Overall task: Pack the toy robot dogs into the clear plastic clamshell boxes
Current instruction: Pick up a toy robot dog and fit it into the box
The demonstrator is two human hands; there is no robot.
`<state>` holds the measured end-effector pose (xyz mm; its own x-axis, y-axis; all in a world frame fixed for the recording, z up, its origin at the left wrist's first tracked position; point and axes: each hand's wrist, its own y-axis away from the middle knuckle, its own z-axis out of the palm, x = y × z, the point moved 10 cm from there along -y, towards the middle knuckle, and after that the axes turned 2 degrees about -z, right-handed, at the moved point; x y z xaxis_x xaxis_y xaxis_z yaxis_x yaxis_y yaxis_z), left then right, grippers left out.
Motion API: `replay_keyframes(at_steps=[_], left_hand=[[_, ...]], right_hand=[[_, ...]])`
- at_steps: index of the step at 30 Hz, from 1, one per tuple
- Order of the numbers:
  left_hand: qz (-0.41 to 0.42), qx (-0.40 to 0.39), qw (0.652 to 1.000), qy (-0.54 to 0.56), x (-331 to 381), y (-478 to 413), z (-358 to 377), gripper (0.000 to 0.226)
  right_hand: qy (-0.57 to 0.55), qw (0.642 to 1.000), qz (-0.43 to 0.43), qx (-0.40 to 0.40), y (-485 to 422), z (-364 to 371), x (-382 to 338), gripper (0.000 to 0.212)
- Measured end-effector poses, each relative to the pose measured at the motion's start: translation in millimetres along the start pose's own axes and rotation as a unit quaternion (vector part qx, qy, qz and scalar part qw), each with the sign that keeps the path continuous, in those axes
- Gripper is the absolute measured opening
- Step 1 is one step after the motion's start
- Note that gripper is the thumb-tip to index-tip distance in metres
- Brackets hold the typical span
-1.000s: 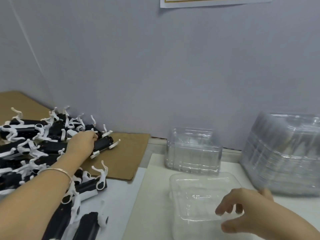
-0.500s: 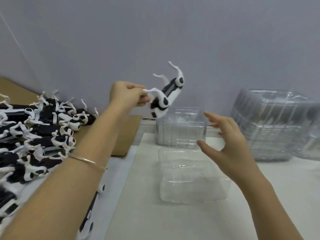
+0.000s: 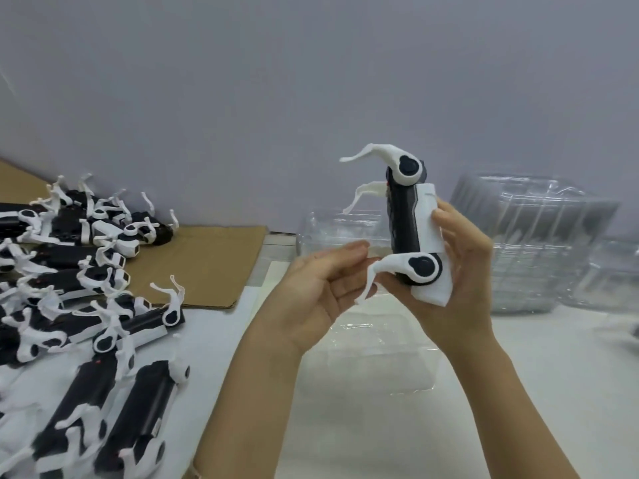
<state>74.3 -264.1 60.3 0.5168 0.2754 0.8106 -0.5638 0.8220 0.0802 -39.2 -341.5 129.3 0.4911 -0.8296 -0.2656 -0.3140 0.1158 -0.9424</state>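
The toy robot dog (image 3: 403,219) has changed hands — half a second ago the left hand (image 3: 318,288) pinched it by a leg; it now stands on end in the right hand (image 3: 463,271), whose fingers curl round its white back. The left hand is open, fingertips by the lower leg, above the open clamshell box (image 3: 366,361)

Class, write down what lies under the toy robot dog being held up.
A clear clamshell box lies on the white table below the toy robot dog, seemingly open and empty. The left wrist and right wrist cover its side edges.
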Motion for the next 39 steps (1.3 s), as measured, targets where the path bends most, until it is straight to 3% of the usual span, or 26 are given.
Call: replay_keyframes(at_steps=[2,4,7,10,12,15,18,21,24,26,32,35,39], left_hand=[[0.034,-0.030,0.992,-0.114,11,2,0,0.014],[0.069,-0.031,0.960,-0.269,18,7,-2,0.021],[0.130,0.041,0.914,-0.382,31,11,-11,0.027],[0.236,0.107,0.918,-0.300,54,21,-23,0.030],[0.276,0.084,0.929,-0.231,60,26,-22,0.038],[0.254,0.017,0.929,-0.270,51,28,-1,0.044],[0.243,0.071,0.914,-0.318,46,31,5,0.043],[0.278,0.121,0.911,-0.280,54,36,1,0.032],[0.230,0.124,0.958,-0.119,51,28,-18,0.013],[0.167,0.085,0.982,-0.008,39,19,-22,0.020],[0.098,0.053,0.990,0.091,12,4,-24,0.026],[0.098,0.069,0.991,0.067,10,1,-30,0.029],[0.099,0.131,0.986,-0.041,16,1,-44,0.022]], right_hand=[[-0.036,0.998,0.039,0.029,-3,-4,-2,0.068],[-0.046,0.994,0.090,0.043,-3,-4,0,0.063],[-0.027,0.991,0.126,0.037,-2,-2,0,0.054],[-0.018,0.984,0.179,0.016,0,0,7,0.046],[-0.008,0.979,0.199,-0.033,2,4,10,0.042],[0.062,0.963,0.219,-0.145,5,15,13,0.037],[0.125,0.952,0.210,-0.187,5,24,9,0.037],[0.007,0.956,0.234,-0.176,3,24,7,0.038],[-0.127,0.941,0.269,-0.159,4,15,13,0.047],[-0.113,0.942,0.267,-0.171,4,13,14,0.050],[-0.209,0.924,0.273,-0.169,3,19,10,0.069],[-0.203,0.922,0.272,-0.185,5,23,10,0.070],[-0.189,0.922,0.319,-0.111,6,18,25,0.050]])
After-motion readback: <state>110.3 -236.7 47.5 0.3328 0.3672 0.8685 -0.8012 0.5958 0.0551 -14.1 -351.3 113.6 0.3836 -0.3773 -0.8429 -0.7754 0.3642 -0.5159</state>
